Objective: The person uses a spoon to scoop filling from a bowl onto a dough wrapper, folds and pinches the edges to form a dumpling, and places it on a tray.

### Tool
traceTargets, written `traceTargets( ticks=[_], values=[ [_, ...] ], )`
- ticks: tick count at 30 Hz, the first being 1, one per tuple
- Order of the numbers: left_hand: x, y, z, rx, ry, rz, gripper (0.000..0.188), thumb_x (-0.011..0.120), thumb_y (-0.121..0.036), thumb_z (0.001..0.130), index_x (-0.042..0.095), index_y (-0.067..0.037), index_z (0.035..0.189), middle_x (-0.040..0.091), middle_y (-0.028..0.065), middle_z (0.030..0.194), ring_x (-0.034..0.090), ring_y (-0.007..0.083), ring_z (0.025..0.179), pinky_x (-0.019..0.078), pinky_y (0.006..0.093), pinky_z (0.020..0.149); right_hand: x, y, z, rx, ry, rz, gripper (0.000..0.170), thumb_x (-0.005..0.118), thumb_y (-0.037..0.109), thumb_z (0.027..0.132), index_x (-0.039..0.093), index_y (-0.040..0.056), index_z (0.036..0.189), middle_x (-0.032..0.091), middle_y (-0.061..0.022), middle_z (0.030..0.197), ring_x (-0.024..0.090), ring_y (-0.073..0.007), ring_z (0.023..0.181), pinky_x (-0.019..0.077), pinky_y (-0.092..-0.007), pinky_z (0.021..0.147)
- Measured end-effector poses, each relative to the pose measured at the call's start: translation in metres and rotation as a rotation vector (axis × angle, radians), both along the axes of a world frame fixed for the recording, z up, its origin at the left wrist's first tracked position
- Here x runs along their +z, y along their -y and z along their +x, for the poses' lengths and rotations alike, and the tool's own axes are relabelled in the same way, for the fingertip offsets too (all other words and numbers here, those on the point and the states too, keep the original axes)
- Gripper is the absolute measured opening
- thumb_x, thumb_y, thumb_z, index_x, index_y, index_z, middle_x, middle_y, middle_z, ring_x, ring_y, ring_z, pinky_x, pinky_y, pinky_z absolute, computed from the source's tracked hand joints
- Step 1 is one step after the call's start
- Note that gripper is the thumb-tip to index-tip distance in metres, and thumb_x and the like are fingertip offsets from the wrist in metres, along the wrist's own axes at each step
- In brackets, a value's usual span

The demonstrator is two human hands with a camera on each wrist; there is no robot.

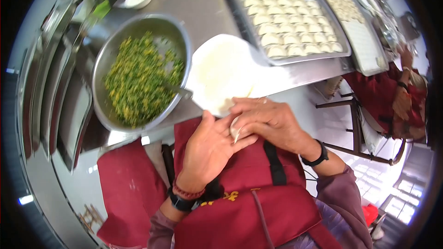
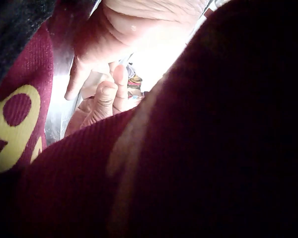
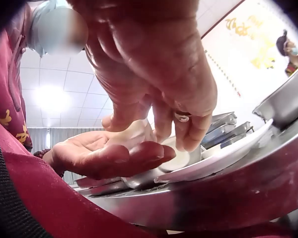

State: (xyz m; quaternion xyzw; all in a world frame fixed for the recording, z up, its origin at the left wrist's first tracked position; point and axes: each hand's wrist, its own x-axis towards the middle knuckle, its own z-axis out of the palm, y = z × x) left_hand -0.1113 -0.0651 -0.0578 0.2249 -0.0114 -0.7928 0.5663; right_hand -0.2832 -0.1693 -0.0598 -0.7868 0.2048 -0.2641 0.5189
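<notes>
A small pale folded dumpling (image 1: 236, 129) lies at the fingers of the left hand (image 1: 206, 150), which is held palm up with its fingers extended beneath it. From the right, the right hand (image 1: 272, 122) pinches the dumpling's edge between thumb and fingers. In the right wrist view the dumpling (image 3: 131, 135) shows between the right hand (image 3: 154, 69) above and the left hand (image 3: 97, 156) below. A white plate (image 1: 219, 71) with pale round wrappers stands just beyond the hands.
A steel bowl (image 1: 105, 110) of chopped green and yellow filling, with a spoon (image 1: 181, 92), stands at the left. Rows of dumplings fill a metal tray (image 1: 314, 59) at the back right. Stacked trays (image 1: 60, 97) line the far left; another person (image 1: 399, 97) sits at the right.
</notes>
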Motion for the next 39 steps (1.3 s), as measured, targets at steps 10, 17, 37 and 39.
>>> traceTargets(
  ticks=[10, 17, 37, 39],
  values=[
    [-0.007, 0.003, 0.019, -0.118, 0.150, 0.108, 0.077, 0.029, -0.052, 0.105, 0.028, 0.014, 0.144, 0.035, 0.0357, 0.146, 0.035, 0.0531, 0.137, 0.0263, 0.0608, 0.116, 0.029, 0.048, -0.024, -0.084, 0.036, 0.484, 0.012, 0.068, 0.004, 0.091, 0.072, -0.0021, 0.100, 0.073, -0.0077, 0.102, 0.066, -0.0105, 0.094, 0.0539, -0.0256, 0.086],
    [-0.048, -0.021, 0.054, -0.091, 0.211, 0.249, 0.066, 0.034, -0.051, 0.104, 0.065, 0.006, 0.114, 0.061, 0.0320, 0.124, 0.053, 0.0528, 0.121, 0.0359, 0.0647, 0.108, 0.071, 0.180, -0.059, -0.355, -0.161, 0.226, 0.012, 0.070, 0.010, 0.091, 0.074, 0.0014, 0.098, 0.073, -0.0047, 0.095, 0.067, -0.0096, 0.086, 0.0577, -0.0269, 0.074],
    [-0.039, -0.023, 0.074, 0.007, 0.209, 0.401, 0.041, 0.047, -0.032, 0.104, 0.063, 0.004, 0.115, 0.070, 0.0191, 0.111, 0.066, 0.0365, 0.105, 0.0529, 0.0490, 0.093, 0.018, 0.415, -0.112, -0.578, -0.528, -0.373, 0.016, 0.069, 0.012, 0.081, 0.073, 0.0024, 0.093, 0.072, -0.0102, 0.082, 0.066, -0.0186, 0.075, 0.0520, -0.0311, 0.072],
    [-0.039, -0.022, 0.074, 0.004, 0.222, 0.400, 0.041, 0.047, -0.033, 0.104, 0.063, 0.003, 0.115, 0.070, 0.0182, 0.110, 0.066, 0.0363, 0.105, 0.0532, 0.0492, 0.093, 0.014, 0.416, -0.111, -0.573, -0.548, -0.349, 0.015, 0.068, 0.010, 0.082, 0.073, 0.0022, 0.094, 0.072, -0.0108, 0.084, 0.066, -0.0201, 0.077, 0.0518, -0.0315, 0.074]
  ],
)
